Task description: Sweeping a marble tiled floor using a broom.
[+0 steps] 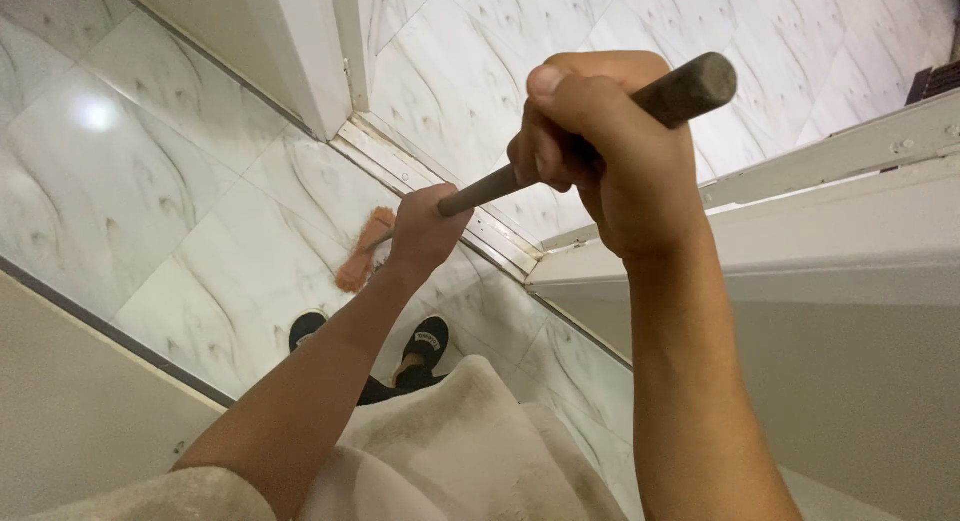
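I hold a long dark broom handle [490,186] with both hands. My right hand [610,146] is wrapped around it near its top end, close to the camera. Lower down the shaft, my left hand [425,231] grips it. The orange broom head [362,251] rests on the white marble floor tiles [190,211], just left of my left hand and next to a metal door threshold [440,186]. Both arms reach forward over my light fleece top [450,441].
My feet in black slippers [425,341] stand on the tiles below the broom head. A white door frame [310,61] rises at the top centre. A white door or wall panel [820,281] fills the right side. A beige wall [70,401] borders the lower left.
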